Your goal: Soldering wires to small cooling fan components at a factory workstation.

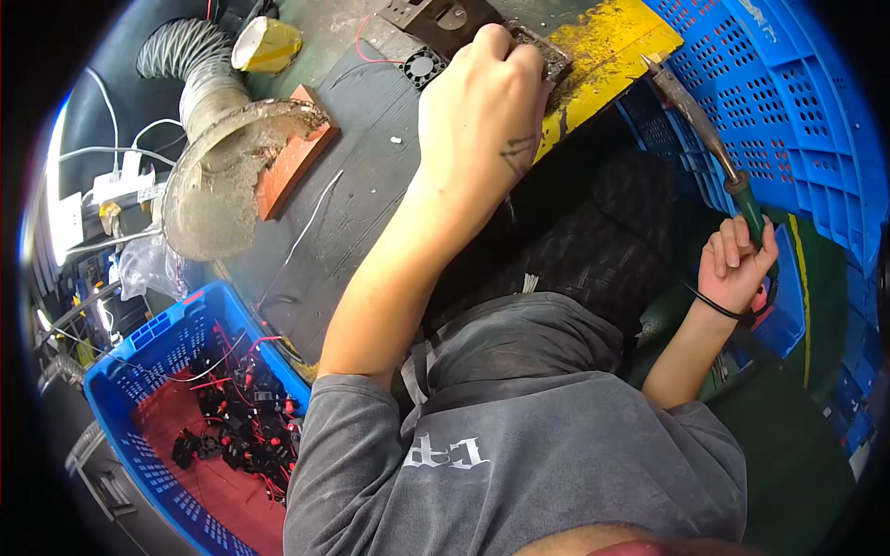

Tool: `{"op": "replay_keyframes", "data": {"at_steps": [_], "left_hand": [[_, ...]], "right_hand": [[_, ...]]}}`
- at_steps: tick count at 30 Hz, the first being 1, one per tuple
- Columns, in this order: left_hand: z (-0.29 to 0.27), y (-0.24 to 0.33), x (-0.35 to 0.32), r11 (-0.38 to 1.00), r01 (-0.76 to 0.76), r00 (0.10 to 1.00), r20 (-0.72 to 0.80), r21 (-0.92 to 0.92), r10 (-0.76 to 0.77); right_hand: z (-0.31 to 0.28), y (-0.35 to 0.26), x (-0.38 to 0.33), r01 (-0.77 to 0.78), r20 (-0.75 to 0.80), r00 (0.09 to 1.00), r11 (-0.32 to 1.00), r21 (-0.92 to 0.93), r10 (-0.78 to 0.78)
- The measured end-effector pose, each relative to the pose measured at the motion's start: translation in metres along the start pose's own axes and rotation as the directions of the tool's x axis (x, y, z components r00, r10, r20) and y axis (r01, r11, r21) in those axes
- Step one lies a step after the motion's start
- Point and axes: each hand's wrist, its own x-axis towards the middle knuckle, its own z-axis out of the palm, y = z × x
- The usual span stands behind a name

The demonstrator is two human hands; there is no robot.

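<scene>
My right hand [737, 264] is closed around the green handle of a soldering iron [709, 139], out at the right beside a blue crate. Its dark, slanting shaft rises to a tip near the yellow bench edge. My left hand [487, 107] reaches across the bench with its fingers curled down at a dirty, residue-covered metal tray [549, 60]. Whatever those fingers grip is hidden behind the back of the hand. Just left of the knuckles lies a small black fan [423, 68] with a red wire. A worn metal box [443, 20] sits beyond it.
A fume hood [209, 190] on a flexible hose [206, 88] stands on the bench's left, against a reddish block [295, 162]. A yellow-and-white roll [266, 44] is behind. Blue crates [779, 102] line the right; another basket [162, 324] holds black-and-red wired parts. Yellow, residue-strewn edging [621, 46] borders the bench.
</scene>
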Motion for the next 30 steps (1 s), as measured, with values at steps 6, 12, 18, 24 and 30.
{"op": "replay_keyframes", "data": {"at_steps": [6, 12, 18, 24, 30], "left_hand": [[0.014, 0.004, 0.009, 0.979, 0.035, 0.998, 0.039, 0.201, -0.044], [0.014, 0.006, 0.015, 0.976, 0.008, 0.996, 0.082, 0.218, -0.026], [0.013, 0.005, 0.021, 0.967, -0.003, 0.994, 0.109, 0.254, -0.025], [0.013, 0.003, 0.021, 0.977, 0.018, 0.993, 0.107, 0.212, -0.041], [0.016, 0.008, 0.024, 0.962, 0.093, 0.978, 0.16, 0.256, -0.137]], "right_hand": [[-0.011, -0.004, 0.007, 0.016, -0.06, 0.998, 1.0, 0.007, -0.016], [-0.019, -0.009, 0.007, 0.002, -0.059, 0.998, 1.0, -0.002, -0.002], [-0.017, -0.006, 0.008, 0.01, -0.057, 0.998, 1.0, 0.001, -0.01], [-0.017, -0.007, 0.009, 0.012, -0.058, 0.998, 1.0, 0.003, -0.011], [-0.021, -0.008, 0.008, 0.002, -0.043, 0.999, 1.0, 0.003, -0.002]]}}
